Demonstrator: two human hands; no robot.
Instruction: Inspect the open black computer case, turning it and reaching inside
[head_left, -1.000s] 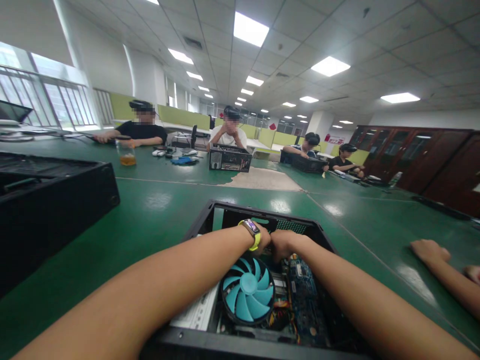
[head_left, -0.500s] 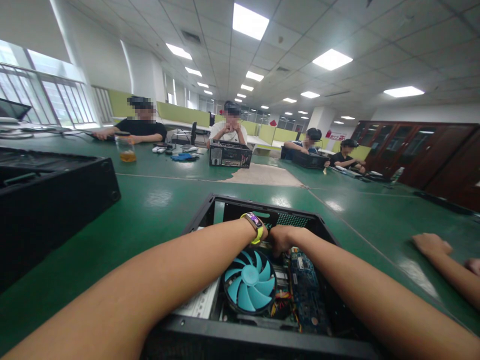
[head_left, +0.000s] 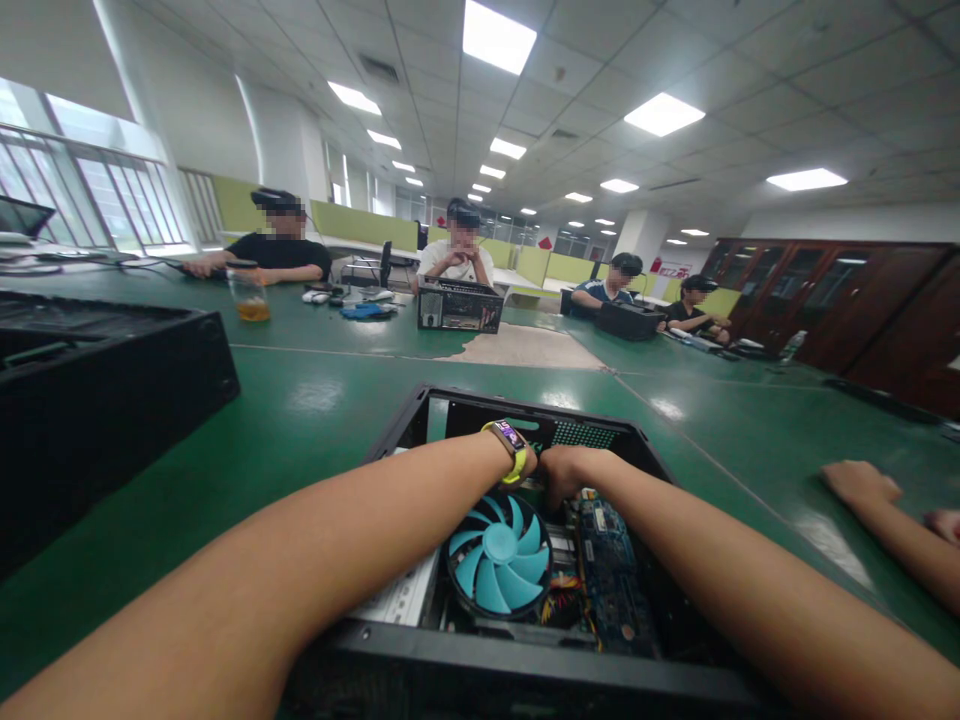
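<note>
Inside the open computer case (head_left: 420, 420), past the blue cooler fan (head_left: 499, 556), the left hand (head_left: 531, 462) and right hand (head_left: 561, 470) meet; their fingers are hidden, grip unclear.

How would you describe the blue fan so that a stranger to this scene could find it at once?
Start at the green table, then the open black case nearest the camera, where both forearms reach in. The fan lies inside it, just below the left wrist's yellow band. It is the only round, bright blue part, beside a darker blue circuit board.
</note>
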